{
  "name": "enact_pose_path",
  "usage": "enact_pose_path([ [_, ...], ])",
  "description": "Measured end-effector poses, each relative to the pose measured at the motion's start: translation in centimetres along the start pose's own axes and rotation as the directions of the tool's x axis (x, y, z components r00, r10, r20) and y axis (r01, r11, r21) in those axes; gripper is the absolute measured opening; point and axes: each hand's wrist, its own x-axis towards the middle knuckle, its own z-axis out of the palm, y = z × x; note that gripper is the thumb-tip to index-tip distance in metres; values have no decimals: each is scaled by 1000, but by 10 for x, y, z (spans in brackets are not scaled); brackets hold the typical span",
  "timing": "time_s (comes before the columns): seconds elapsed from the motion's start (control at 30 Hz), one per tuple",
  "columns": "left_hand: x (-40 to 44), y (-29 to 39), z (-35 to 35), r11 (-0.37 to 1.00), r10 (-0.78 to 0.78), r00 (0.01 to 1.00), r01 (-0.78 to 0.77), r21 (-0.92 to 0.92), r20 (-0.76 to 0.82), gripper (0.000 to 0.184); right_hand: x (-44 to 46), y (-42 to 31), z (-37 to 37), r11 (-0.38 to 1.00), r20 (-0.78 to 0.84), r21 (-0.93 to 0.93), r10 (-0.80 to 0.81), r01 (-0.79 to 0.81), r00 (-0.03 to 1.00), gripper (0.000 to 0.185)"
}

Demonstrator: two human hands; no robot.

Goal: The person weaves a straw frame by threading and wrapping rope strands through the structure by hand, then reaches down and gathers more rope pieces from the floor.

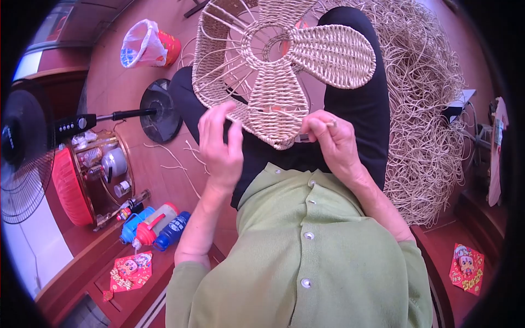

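Note:
A flower-shaped woven straw piece (pixel 279 104) rests across my lap, its petals set around an open ring at the centre. Bare spokes show on its left side, beside a tall woven side wall. My left hand (pixel 221 145) is by the lower left rim with fingers apart; whether the fingertips touch the weave is unclear. At the tip of the lowest petal, my right hand (pixel 333 139) is pinched closed around a small tool with a flat metal end (pixel 302 138). Most of that tool is hidden in the fingers. A pale cord end pokes out above the thumb.
A big heap of loose straw cord (pixel 421 120) covers the floor on the right. On the left are a standing fan (pixel 24 147), its round base (pixel 161 109), a lined bin (pixel 150 44) and several bottles (pixel 156 225). Loose cord pieces (pixel 183 167) lie near my left knee.

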Motion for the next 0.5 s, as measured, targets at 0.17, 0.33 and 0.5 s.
enact_pose_path([
  [0.17, -6, -37, 18, 993, -100, 990, 106, -52, 99, 22, 8, -2, 3, 998, 46, 50, -41, 39, 998, 36],
  [0.33, -8, -23, 16, 966, -197, 975, 212, -149, 105, 20, 4, 6, -7, 934, 101, 341, 75, -105, 992, 49],
  [0.5, -8, -14, 16, 973, -177, 974, 195, -127, 140, 21, 5, -3, -16, 832, 80, 524, 164, -182, 983, 51],
])
